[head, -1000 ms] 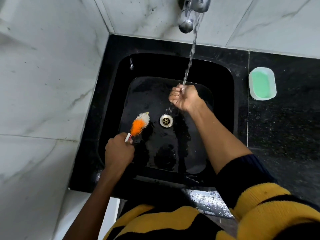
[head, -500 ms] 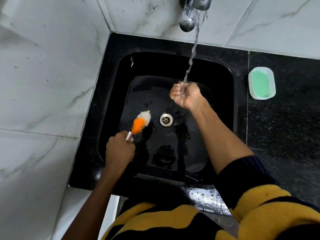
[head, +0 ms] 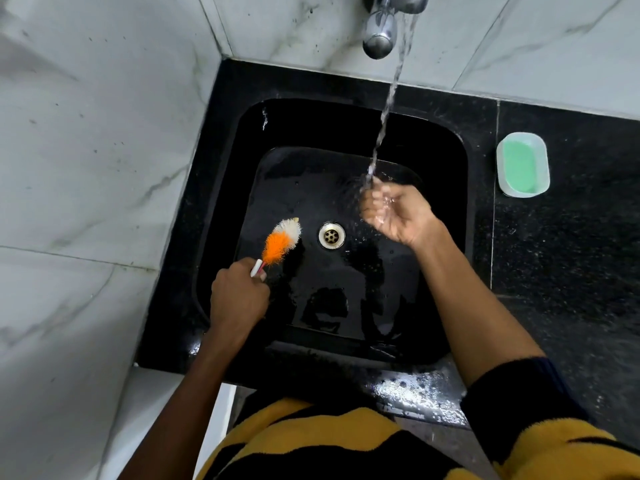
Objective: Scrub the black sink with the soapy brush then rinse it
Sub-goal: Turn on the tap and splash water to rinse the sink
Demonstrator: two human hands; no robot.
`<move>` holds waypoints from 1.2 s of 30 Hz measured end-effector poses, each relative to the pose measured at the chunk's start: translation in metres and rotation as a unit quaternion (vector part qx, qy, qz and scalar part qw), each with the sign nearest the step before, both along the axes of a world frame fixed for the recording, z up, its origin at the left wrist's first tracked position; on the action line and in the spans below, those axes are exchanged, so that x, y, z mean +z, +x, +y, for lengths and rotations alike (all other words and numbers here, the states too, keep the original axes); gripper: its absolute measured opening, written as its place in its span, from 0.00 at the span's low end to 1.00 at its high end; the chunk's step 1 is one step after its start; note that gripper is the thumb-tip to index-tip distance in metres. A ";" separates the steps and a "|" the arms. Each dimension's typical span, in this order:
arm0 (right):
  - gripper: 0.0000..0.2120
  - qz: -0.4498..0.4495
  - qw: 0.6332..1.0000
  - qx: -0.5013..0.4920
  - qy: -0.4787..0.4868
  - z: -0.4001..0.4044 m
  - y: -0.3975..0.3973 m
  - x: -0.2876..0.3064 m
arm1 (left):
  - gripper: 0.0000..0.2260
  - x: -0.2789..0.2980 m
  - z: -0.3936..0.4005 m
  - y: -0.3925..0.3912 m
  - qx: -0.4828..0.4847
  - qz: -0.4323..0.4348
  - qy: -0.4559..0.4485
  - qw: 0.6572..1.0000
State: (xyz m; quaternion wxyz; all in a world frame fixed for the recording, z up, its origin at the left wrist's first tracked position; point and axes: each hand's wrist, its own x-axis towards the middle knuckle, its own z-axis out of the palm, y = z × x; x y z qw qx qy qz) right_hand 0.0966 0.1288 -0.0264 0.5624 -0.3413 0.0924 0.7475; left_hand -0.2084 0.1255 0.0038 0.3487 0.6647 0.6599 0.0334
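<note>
On the far left you had the white marble wall (head: 86, 168); it met the black counter (head: 571, 271) at the corner, and the black sink (head: 221, 202) was set into that counter just beside the wall. Your left hand (head: 239, 299) was over the near left part of the basin; its fingers were curled tightly around the white handle of the brush (head: 281, 242), so the handle was almost hidden inside the fist; the orange and white bristles pointed away from you and lay low over the wet bottom of the sink, just to the left of the metal drain (head: 331, 235); whether the bristles really touched the bottom, I cannot tell. The drain was between the brush head and your right hand. Above, the chrome tap (head: 379, 32) came out from the back wall, and a thin stream of water (head: 384, 112) fell from it into the sink; it landed on the fingers of your right hand (head: 394, 213). That hand was turned palm up under the stream, with the fingers loosely bent like a cup; it held no object, only water. On the right, on the counter and well apart from the sink, stood a pale soap dish (head: 502, 168) with a green soap (head: 518, 166) inside. At the bottom edge was your yellow and black sweater (head: 311, 441).
</note>
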 end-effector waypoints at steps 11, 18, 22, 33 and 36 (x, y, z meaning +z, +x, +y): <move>0.11 -0.242 0.918 0.170 -0.264 -0.133 -0.045 -0.060 | 0.07 -0.003 0.003 -0.003 0.006 -0.001 0.002 1.000; 0.14 -0.260 0.930 0.101 -0.237 -0.094 -0.031 -0.054 | 0.06 -0.005 0.002 -0.005 -0.001 0.003 0.009 1.000; 0.14 -0.290 0.939 0.063 -0.174 -0.034 -0.019 -0.034 | 0.06 -0.005 0.001 -0.007 0.003 0.000 0.007 1.000; 0.16 -0.177 0.973 -0.079 -0.125 0.089 -0.019 0.029 | 0.06 -0.005 0.007 -0.001 0.014 0.010 -0.001 1.000; 0.17 -0.254 0.954 -0.070 -0.142 0.092 -0.015 0.037 | 0.08 -0.005 0.010 0.004 0.012 0.003 -0.001 1.000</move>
